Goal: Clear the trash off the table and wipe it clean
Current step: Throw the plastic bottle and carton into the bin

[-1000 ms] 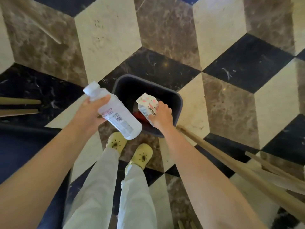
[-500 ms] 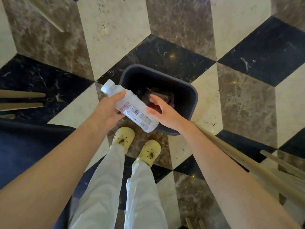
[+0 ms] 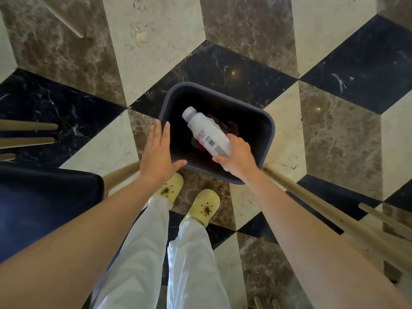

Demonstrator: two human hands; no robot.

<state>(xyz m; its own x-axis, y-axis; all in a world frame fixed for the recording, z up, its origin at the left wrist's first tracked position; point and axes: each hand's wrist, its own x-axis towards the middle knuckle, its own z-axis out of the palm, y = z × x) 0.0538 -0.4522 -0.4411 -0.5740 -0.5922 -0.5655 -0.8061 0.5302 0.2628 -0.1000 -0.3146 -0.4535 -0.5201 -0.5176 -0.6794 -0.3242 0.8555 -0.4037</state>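
A: Head view, looking straight down. What does the right hand (image 3: 238, 156) have?

B: It grips a white, cloudy plastic bottle (image 3: 206, 132), a smooth cylinder with a white screw cap and a printed label with a barcode. The fingers curl round the bottle's base end. The cap end points away from the person and up-left.

A: Where does the bottle sit?

B: Above the mouth of a dark grey plastic bin (image 3: 269, 139), rectangular with rounded corners and a matte, thick rim. It lies slanted across the opening, held in the air.

A: Anything inside?

B: Dark crumpled scraps and something red (image 3: 200, 148) under the bottle. I cannot tell what they are.

A: Left hand (image 3: 159, 152)?

B: Flat and holding nothing, fingers straight and together, thumb spread wide. It is at the bin's near-left rim. I cannot tell whether it touches.

A: Surroundings?

B: A polished marble floor (image 3: 156, 41) of cream, brown and black veined lozenges, laid in a cube pattern. Pale yellow foam clogs (image 3: 201, 206) with holes stand just short of the bin, under loose white trousers (image 3: 151, 241). A dark blue padded chair seat (image 3: 44, 208) is at left. Tapered pale wooden legs (image 3: 334, 219) run along the right.
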